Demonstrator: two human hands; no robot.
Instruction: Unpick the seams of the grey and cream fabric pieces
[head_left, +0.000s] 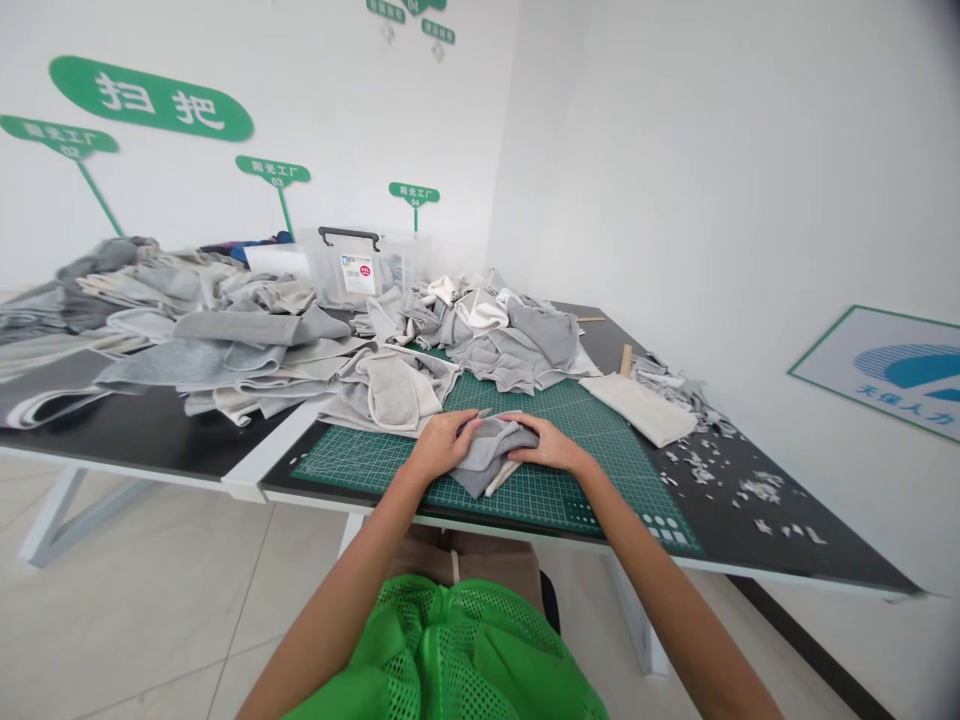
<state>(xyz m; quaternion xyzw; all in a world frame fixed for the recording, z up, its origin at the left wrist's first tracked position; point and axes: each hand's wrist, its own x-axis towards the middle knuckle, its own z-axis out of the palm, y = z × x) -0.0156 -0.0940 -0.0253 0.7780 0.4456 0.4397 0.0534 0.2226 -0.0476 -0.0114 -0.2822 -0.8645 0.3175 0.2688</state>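
A grey piece of cloth (487, 447) lies crumpled and folded on the green cutting mat (600, 450), between my hands. My left hand (444, 442) grips its left side, thumb on top and fingers curled. A small thin grey tip shows by that thumb; what it is I cannot make out. On the other side, my right hand (553, 446) is closed round the cloth's right edge, its fingertips partly hidden. A cream strip pokes out beneath the cloth near the mat's front.
Heaped grey cloth pieces (517, 340) cover the mat's far side, and more stacks (225, 345) lie left. Behind them stands a clear plastic box (364, 270). At right are a folded cream cloth (641, 405), a wooden stick (625, 360) and scattered scraps (757, 488).
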